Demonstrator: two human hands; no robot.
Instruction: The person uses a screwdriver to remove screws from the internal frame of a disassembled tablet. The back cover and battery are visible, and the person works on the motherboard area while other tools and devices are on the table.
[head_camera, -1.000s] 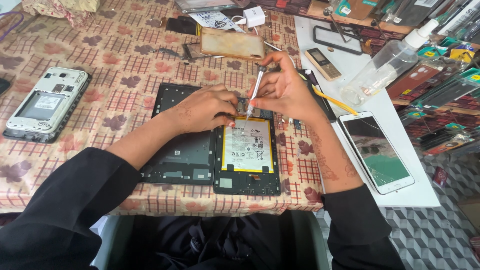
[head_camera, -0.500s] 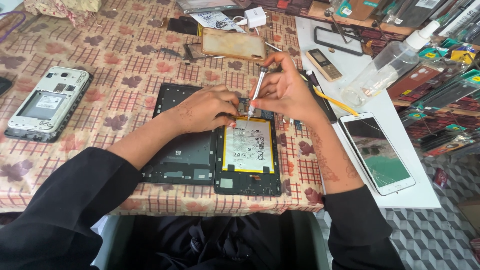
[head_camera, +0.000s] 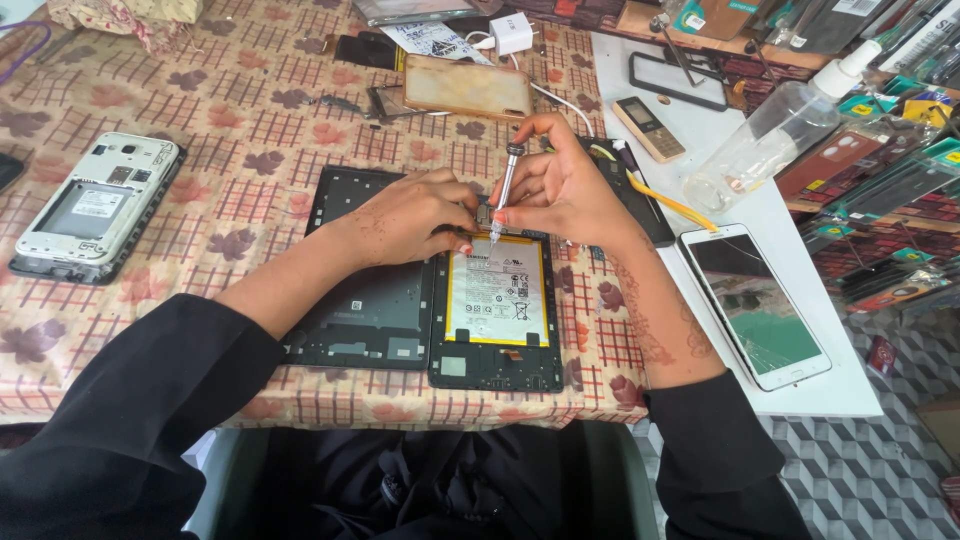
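The right hand (head_camera: 565, 185) gripped a screwdriver (head_camera: 504, 195) upright over the opened tablet (head_camera: 495, 300) near the tabletop's front edge; the left hand (head_camera: 415, 215) pressed down flat, steadying it, grasping nothing; mid-unscrewing, steady vertical turning seemed needed.

Lying right on the bench: cracked greenish phone screen (head_camera: 757, 305). Sitting centre: white, yellow-edged battery label (head_camera: 497, 292). Crowding far right: colourful flat packages (head_camera: 880, 190).

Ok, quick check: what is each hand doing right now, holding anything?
Left hand: fingers curled, pressing down on the opened tablet at its top edge; no tool visible in it.
Right hand: closed on a small screwdriver, tip on the tablet.
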